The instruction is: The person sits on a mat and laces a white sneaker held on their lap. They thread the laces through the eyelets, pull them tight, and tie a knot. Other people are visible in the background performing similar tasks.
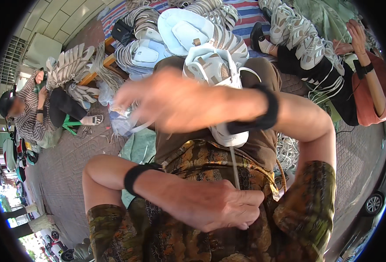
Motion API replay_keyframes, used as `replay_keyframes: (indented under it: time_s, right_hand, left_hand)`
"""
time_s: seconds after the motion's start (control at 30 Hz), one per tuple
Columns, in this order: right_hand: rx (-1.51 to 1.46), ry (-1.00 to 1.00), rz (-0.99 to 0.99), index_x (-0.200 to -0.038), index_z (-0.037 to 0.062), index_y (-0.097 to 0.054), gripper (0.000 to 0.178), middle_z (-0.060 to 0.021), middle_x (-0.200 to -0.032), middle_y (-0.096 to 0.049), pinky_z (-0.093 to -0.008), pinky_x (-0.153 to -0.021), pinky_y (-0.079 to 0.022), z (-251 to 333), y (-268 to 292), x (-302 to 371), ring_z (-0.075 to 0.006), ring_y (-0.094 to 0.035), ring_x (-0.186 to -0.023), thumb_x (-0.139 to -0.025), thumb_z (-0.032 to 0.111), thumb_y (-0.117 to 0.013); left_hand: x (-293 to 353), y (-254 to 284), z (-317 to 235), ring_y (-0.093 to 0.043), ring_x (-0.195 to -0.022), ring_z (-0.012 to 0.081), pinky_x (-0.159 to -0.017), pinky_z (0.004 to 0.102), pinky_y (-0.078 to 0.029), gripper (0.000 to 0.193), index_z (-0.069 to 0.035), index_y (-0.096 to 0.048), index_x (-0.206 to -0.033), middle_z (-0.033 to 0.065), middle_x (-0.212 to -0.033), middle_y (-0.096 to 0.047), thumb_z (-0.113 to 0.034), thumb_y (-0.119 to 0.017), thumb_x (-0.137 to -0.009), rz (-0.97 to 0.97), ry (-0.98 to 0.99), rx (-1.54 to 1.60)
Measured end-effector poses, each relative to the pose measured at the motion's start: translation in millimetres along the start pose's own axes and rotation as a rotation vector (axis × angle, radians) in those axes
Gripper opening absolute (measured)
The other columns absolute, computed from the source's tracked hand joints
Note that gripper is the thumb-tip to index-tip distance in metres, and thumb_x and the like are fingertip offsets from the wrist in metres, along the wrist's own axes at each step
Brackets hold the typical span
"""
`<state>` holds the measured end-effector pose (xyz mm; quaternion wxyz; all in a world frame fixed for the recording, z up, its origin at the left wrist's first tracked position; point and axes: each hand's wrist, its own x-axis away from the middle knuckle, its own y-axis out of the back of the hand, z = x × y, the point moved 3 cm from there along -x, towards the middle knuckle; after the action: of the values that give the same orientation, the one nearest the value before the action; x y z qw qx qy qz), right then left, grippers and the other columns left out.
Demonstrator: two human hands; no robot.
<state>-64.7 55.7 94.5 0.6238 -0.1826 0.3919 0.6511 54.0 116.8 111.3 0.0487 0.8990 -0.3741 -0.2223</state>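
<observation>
A white and beige sneaker [208,65] lies on my lap over brown trousers, partly hidden by my right forearm. My left hand [215,203] is closed low in front of my patterned shirt. A thin pale shoelace [234,166] runs taut from the shoe down to its fingers. My right hand [167,102] crosses above the shoe toward the left and is smeared by motion. A bit of white lace [143,126] shows just below its blurred fingers; whether they grip it I cannot tell. Both wrists wear black bands.
Stacked pale blue and white shoe uppers [186,30] sit beyond my knees on a striped sheet [247,19]. At left, a person [38,109] sits by more uppers [68,65]. Another person's arm [372,78] is at right beside a row of sneakers [304,41]. Tangled laces [287,150] lie by my right thigh.
</observation>
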Motion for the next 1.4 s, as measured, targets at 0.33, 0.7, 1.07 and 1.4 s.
replay_keyframes:
  time_s: [0.33, 0.7, 1.07, 1.4]
  right_hand:
    - [0.739, -0.816, -0.054, -0.126, 0.0058, -0.047, 0.048, -0.0217, -0.104, -0.062, -0.0475, -0.073, -0.051, 34.1, 60.5, 183.9, -0.0432, -0.062, -0.082, -0.081, 0.006, -0.063]
    - [1.086, -0.810, -0.133, -0.096, 0.0032, -0.061, 0.012, -0.0188, -0.079, -0.064, -0.0437, -0.060, -0.050, 4.8, 65.7, 210.2, -0.0396, -0.061, -0.073, -0.085, 0.004, -0.060]
    - [0.417, -0.742, -0.889, -0.098, 0.0014, -0.065, 0.033, 0.0024, -0.072, -0.055, -0.0189, -0.056, -0.037, 43.9, 108.2, 199.6, -0.0034, -0.046, -0.062, -0.103, 0.028, -0.046]
    - [0.412, -0.814, -0.839, -0.100, -0.0001, -0.066, 0.036, 0.0003, -0.074, -0.056, -0.0202, -0.058, -0.037, 31.3, 87.1, 198.8, -0.0032, -0.043, -0.061, -0.103, 0.030, -0.046]
  left_hand:
    - [-59.4, 134.8, 9.2, -0.063, -0.073, 0.0127, -0.068, 0.0266, -0.052, 0.026, -0.001, -0.058, -0.107, 0.0068, -0.088, -0.063, -0.023, -0.059, -0.093, -0.544, 0.104, -0.249]
    - [33.7, 136.0, 89.3, -0.053, -0.058, 0.0164, -0.056, 0.0305, -0.043, 0.018, -0.001, -0.065, -0.082, 0.0081, -0.068, -0.059, -0.018, -0.066, -0.085, -0.549, 0.614, -0.858]
    - [25.8, 147.1, 99.4, -0.063, -0.063, 0.0260, -0.063, 0.0369, -0.049, 0.014, -0.001, -0.067, -0.083, 0.0145, -0.070, -0.064, -0.012, -0.061, -0.080, -0.518, 0.731, -0.693]
    - [99.8, 129.6, 58.1, -0.042, -0.056, 0.0033, -0.049, 0.0215, -0.032, 0.017, -0.004, -0.053, -0.084, -0.0020, -0.065, -0.050, -0.018, -0.055, -0.094, -0.510, 0.823, -0.506]
